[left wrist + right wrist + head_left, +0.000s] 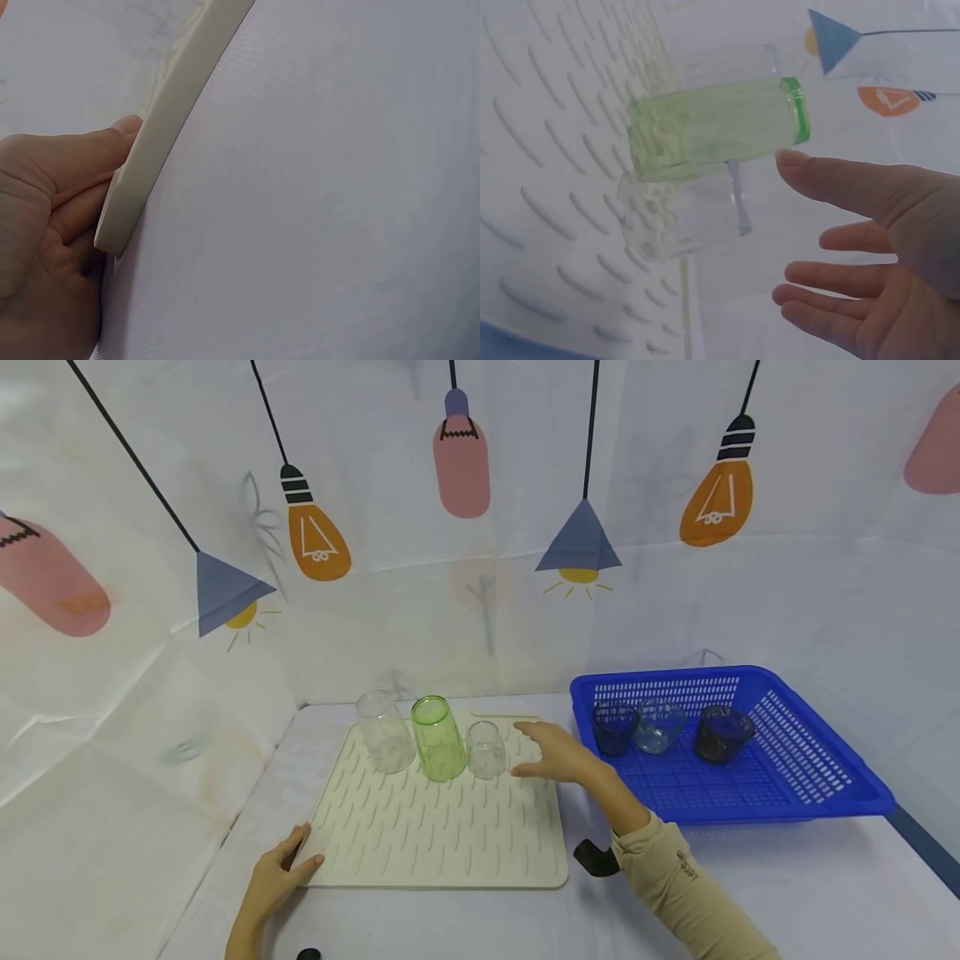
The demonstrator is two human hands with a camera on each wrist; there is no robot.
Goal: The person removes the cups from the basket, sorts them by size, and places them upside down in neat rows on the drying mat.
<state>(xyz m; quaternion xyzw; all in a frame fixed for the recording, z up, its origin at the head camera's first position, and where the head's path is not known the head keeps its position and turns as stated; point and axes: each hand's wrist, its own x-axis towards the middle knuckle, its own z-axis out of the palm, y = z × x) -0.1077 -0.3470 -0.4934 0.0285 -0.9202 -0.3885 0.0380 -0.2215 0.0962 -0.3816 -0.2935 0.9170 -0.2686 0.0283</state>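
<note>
A cream ridged drying mat (pixel 442 835) lies on the table. Along its back part stand a tall clear glass (pixel 385 735), a green glass (pixel 440 742) and a short clear glass (pixel 487 752), side by side. My left hand (pixel 273 877) grips the mat's front left corner; in the left wrist view its thumb (pixel 97 154) lies on the upper face and the fingers are behind the edge. Over the mat's back right, my right hand (pixel 555 753) reaches toward the short glass with fingers spread and nothing held. The right wrist view shows the thumb (pixel 840 184) apart from the glasses.
To the right of the mat stands a blue plastic basket (pixel 765 817). It holds a dark cup (pixel 613 731), a clear cup (pixel 660 727) and another dark cup (pixel 722 735). A white sheet printed with lamps (pixel 525 627) hangs behind the table.
</note>
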